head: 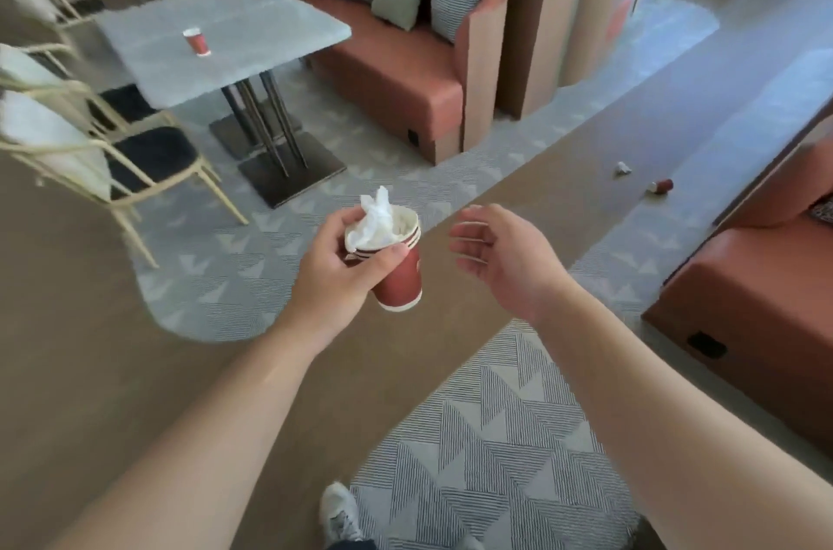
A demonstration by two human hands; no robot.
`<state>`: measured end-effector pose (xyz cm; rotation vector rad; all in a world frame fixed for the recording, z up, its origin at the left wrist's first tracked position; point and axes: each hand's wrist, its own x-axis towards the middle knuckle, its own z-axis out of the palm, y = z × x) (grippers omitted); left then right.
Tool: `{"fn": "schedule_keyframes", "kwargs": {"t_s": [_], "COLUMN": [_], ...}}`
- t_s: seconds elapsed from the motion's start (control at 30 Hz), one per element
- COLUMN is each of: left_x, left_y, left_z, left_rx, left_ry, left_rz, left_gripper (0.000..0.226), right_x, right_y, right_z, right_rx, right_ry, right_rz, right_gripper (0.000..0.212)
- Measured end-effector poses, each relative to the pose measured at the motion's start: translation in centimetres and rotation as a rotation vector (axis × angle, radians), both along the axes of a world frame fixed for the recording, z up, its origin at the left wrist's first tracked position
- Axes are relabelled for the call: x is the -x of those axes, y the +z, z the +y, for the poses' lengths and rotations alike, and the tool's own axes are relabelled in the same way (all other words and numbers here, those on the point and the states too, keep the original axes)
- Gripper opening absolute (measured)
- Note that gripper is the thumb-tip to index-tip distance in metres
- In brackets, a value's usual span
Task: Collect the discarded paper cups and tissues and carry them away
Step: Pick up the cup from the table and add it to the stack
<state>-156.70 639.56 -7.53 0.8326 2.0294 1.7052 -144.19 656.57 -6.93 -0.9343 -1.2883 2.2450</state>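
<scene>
My left hand (336, 267) grips a stack of red paper cups (399, 276) near the rims, held tilted over the floor. White crumpled tissues (376, 222) stick out of the top cup. My right hand (500, 254) hovers just right of the stack, fingers relaxed, holding nothing. Another red paper cup (197, 41) stands upright on the grey table (252, 35) at the upper left. On the floor at the right lie a crumpled tissue (622, 169) and a tipped red cup (661, 187), close together.
Cream chairs (85, 152) with dark seats stand left of the table. An orange bench (396, 71) with cushions and tall planters (536, 49) sit behind it. Another orange seat (757, 292) is at the right. My shoe (339, 513) is on the patterned carpet.
</scene>
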Motion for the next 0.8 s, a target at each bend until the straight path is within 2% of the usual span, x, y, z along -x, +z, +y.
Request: {"fn": "schedule_keyframes", "kwargs": {"t_s": [0.17,0.33,0.4,0.6,0.8], "left_x": [2.0,5.1,6.5,11.6,17.6], "left_y": [1.5,2.7,3.0,3.2,3.2], "left_z": [-6.6,-13.4,-16.3,-25.3,-32.8], "left_rx": [-0.006,-0.046,-0.066,-0.099,-0.149], "left_ry": [0.154,0.308,0.350,0.473,0.509], "left_rz": [-0.003,-0.037,-0.027,-0.033,-0.050], "left_gripper": [0.045,0.053,0.047,0.045,0.044], "right_x": [5.5,10.9,13.2,20.2,26.5], "right_y": [1.3,2.3,2.7,3.3,3.7], "right_z": [-4.7,-10.5,-12.9,-21.9,-29.4], "right_rx": [0.015,0.002,-0.003,-0.037,-0.068], "right_ry": [0.215,0.378,0.419,0.540,0.560], "right_rz": [0.021,0.067,0.067,0.071,0.078], "right_gripper": [0.028,0.026,0.028,0.014,0.014]}}
